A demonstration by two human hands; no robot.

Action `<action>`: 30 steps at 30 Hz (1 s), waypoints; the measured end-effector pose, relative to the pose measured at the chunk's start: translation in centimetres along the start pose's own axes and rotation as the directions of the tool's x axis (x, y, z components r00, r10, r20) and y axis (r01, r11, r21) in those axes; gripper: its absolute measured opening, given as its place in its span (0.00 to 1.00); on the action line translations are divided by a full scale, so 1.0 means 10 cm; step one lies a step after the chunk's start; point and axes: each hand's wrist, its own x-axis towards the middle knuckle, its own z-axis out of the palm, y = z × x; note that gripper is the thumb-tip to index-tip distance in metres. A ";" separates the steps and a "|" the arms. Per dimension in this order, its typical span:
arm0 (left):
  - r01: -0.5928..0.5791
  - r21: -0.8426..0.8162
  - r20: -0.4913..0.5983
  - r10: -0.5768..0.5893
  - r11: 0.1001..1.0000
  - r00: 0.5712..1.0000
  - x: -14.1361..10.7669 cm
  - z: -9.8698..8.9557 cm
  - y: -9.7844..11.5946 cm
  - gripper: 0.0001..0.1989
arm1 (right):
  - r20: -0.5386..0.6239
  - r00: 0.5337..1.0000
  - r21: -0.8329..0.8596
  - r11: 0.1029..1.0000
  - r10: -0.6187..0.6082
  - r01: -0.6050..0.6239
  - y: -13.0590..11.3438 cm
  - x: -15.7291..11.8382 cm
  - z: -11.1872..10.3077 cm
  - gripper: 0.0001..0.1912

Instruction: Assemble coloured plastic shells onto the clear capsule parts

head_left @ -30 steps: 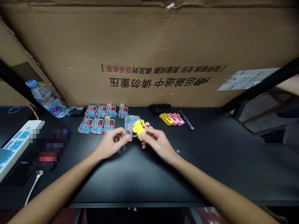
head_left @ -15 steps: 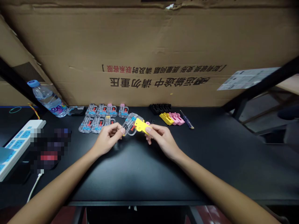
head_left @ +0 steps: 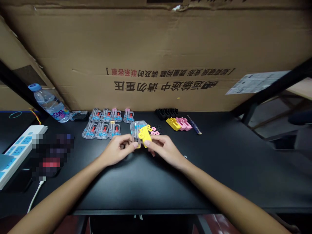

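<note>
My left hand [head_left: 117, 149] grips a clear plastic casing [head_left: 135, 130] at its lower left side. My right hand [head_left: 162, 148] pinches a yellow plastic part [head_left: 145, 136], which lies against the casing's right side. Just beyond my fingers are small yellow and pink rings [head_left: 153, 131]. To the left, several clear assemblies with red and blue inner parts [head_left: 101, 123] stand in two rows. Farther right lie yellow blocks [head_left: 173, 123], pink blocks [head_left: 183, 123], a black comb-like part [head_left: 166, 113] and a small screwdriver [head_left: 194, 125].
Everything rests on a black table [head_left: 219, 175] before a large cardboard sheet [head_left: 156, 48]. A water bottle [head_left: 50, 104] lies at back left. A white power strip [head_left: 24, 146] and a pixelated object [head_left: 52, 156] sit at left.
The casing, tilted and held farther right half a second ago, now stands more upright over the table. The yellow part has come down against it, and my hands are closer together.
</note>
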 end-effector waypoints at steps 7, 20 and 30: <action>0.002 0.030 0.064 -0.004 1.000 0.998 0.00 0.02 -0.02 0.20 | 0.043 0.999 -0.015 1.000 0.018 -0.018 -0.03 -0.02 0.04 0.25; 0.029 0.016 0.088 -0.030 0.999 0.996 0.00 0.10 -0.04 0.21 | 0.120 0.992 -0.059 0.997 0.046 -0.039 0.00 -0.03 0.09 0.27; 0.049 0.019 0.080 -0.051 0.999 0.995 0.01 -0.02 0.00 0.24 | 0.005 0.999 0.189 0.981 0.035 -0.035 0.04 0.01 0.10 0.28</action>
